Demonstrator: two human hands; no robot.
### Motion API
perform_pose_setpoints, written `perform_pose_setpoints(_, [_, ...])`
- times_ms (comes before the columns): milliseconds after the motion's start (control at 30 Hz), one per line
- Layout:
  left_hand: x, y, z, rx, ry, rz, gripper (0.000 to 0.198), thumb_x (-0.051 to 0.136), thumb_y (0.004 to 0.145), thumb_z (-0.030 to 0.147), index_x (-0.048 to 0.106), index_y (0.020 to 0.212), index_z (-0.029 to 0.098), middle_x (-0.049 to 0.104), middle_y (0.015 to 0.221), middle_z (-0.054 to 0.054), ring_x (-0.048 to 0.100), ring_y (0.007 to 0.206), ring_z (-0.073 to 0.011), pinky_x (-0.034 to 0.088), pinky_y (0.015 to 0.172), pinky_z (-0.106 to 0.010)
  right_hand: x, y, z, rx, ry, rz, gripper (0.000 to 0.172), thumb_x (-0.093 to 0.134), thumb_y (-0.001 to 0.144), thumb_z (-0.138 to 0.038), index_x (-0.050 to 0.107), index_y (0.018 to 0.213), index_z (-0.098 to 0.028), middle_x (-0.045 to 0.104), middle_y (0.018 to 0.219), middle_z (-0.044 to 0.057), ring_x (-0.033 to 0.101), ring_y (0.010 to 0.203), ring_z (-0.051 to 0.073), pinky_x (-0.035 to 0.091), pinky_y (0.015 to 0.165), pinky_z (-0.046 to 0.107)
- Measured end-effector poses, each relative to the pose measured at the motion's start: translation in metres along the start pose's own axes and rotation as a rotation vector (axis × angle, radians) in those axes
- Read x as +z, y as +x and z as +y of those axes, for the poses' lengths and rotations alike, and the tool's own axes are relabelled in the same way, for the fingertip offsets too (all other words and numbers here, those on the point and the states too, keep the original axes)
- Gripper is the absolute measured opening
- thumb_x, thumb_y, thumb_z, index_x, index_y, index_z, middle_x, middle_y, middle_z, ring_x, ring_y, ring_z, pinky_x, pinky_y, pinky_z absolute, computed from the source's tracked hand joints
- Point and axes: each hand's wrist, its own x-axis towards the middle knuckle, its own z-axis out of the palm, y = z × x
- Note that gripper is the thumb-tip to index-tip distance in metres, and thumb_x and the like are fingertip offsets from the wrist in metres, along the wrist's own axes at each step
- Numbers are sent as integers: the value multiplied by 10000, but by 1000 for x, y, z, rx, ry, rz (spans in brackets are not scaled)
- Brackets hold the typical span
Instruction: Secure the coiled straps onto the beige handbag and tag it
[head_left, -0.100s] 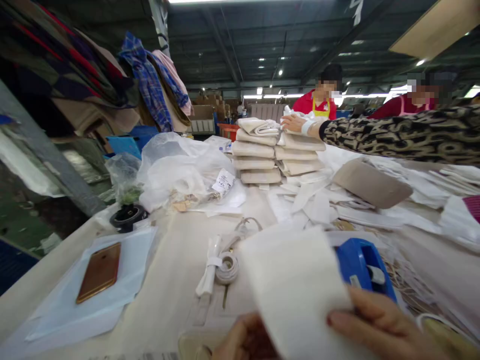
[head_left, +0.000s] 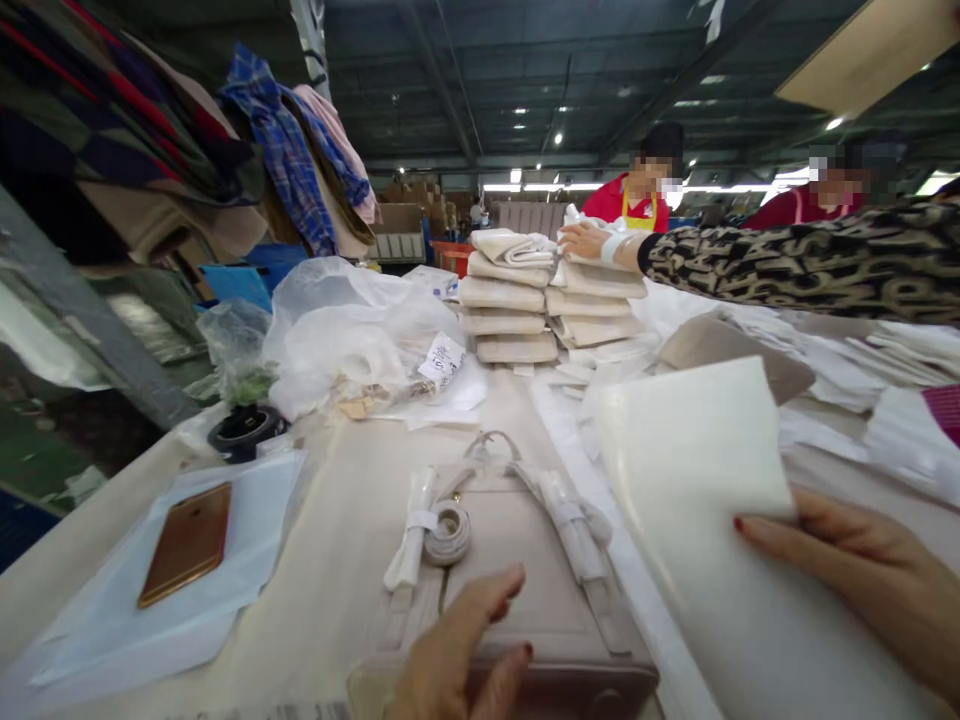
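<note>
A light beige backpack (head_left: 517,610) lies on the table before me, its straps wrapped in white paper and a coiled strap (head_left: 448,533) on its left side. Over its lower part is my left hand (head_left: 469,645), with thumb and fingers apart and nothing between them. My right hand (head_left: 862,570) pinches a white sheet (head_left: 697,480) by its right edge, thumb on the near face. The sheet stands tilted to the right of the backpack and hides part of the table behind it.
A phone (head_left: 187,540) lies on pale blue sheets (head_left: 259,560) at left. Clear plastic bags (head_left: 352,330) and stacked wrapped bundles (head_left: 514,300) stand farther back. A co-worker's patterned sleeve (head_left: 795,260) reaches in from the right, hand on the stack. Another person (head_left: 626,200) stands behind.
My right hand has carried the white sheet rightward, uncovering the backpack's right half. My left hand has risen from the sheet's lower edge and its fingers are now spread.
</note>
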Motion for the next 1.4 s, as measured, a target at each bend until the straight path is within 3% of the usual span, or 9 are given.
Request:
perform_pose_setpoints(100, [6, 42, 16, 75, 231, -127, 182, 631, 718, 235, 714, 880, 240, 684, 957, -76, 603, 950, -257, 430, 949, -357, -31, 20, -11, 2, -41, 87, 350, 650, 749, -427, 650, 1041, -234, 720, 708, 38, 662, 523, 204, 496, 472, 263])
perform_pose_setpoints(200, [31, 86, 21, -310, 20, -120, 41, 646, 672, 160, 627, 642, 181, 608, 679, -40, 584, 785, -214, 455, 857, -342, -35, 39, -10, -5, -186, 63, 314, 634, 752, -432, 651, 942, -183, 708, 701, 36, 633, 495, 159, 445, 437, 217])
perform_pose_setpoints(267, [49, 106, 17, -504, -157, -114, 81, 620, 733, 217, 588, 690, 157, 589, 650, -28, 577, 681, -178, 486, 753, -325, -31, 48, -7, 10, -241, 49, 341, 655, 722, -453, 633, 913, -171, 702, 711, 39, 633, 516, 162, 447, 444, 222])
perform_pose_setpoints(367, [69, 123, 8, -592, -294, -106, 190, 589, 790, 279, 568, 896, 123, 629, 716, -54, 585, 600, -172, 504, 612, -320, -27, 54, -5, 18, -278, 49, 362, 721, 640, -444, 614, 857, -174, 690, 708, 31, 624, 532, 172, 451, 448, 236])
perform_pose_setpoints(500, [84, 130, -3, -640, -356, 30, 337, 643, 719, 152, 522, 1021, 67, 623, 686, -47, 558, 537, -164, 459, 501, -274, -34, 63, -3, 1, -287, 32, 295, 727, 644, -426, 616, 781, -189, 683, 697, 22, 609, 534, 161, 444, 457, 233])
perform_pose_setpoints(700, [77, 132, 5, -611, -603, 14, 160, 588, 587, 27, 608, 741, 64, 609, 623, -43, 553, 544, -132, 447, 539, -236, -45, 87, 7, 65, -263, -129, 256, 686, 712, -398, 654, 798, -160, 693, 719, 30, 628, 574, 156, 461, 509, 230])
perform_pose_setpoints(900, [64, 129, 13, -517, -744, 4, 260, 640, 445, 50, 631, 700, 98, 650, 640, -32, 572, 582, -136, 452, 554, -232, -35, 114, 18, 258, -138, -461, 439, 797, 551, -366, 678, 897, -123, 704, 725, 43, 675, 670, 166, 517, 633, 222])
perform_pose_setpoints(1133, [64, 129, 16, -509, -739, 63, 352, 689, 335, 114, 636, 682, 96, 640, 611, -28, 554, 556, -139, 393, 495, -223, -46, 127, 15, 288, -167, -590, 577, 785, 591, -370, 645, 1099, -134, 721, 842, 66, 692, 744, 169, 532, 683, 213])
perform_pose_setpoints(1400, [57, 125, 25, -432, -622, 70, 439, 721, 371, 200, 635, 788, 95, 656, 702, -43, 560, 623, -155, 410, 592, -259, -44, 133, 16, 357, -186, -738, 497, 750, 617, -372, 675, 1052, -142, 728, 862, 74, 703, 791, 205, 541, 757, 270])
